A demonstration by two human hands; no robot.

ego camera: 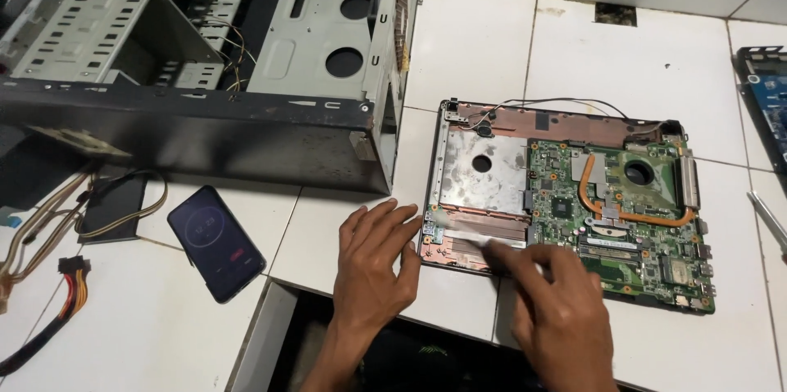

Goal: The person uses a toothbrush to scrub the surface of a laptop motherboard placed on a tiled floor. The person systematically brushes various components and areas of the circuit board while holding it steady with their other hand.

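An opened laptop base (484, 166) lies on the white tiled surface, its green motherboard (648, 257) and copper heat pipe (631, 216) exposed. My left hand (373, 265) rests flat on the tile beside the base's near left corner, fingers spread and touching its edge. My right hand (561, 310) hovers over the near edge of the base, fingers curled and blurred, pinching what looks like a thin white strip (471, 236) lying across the copper-coloured front section.
An empty desktop computer case (205, 125) lies open at the back left. A dark smartphone (216, 242) with a lit screen sits on the tile to my left, near loose coloured cables (70, 285). Another device's edge (762, 105) and a screwdriver shaft (766, 220) show at the right.
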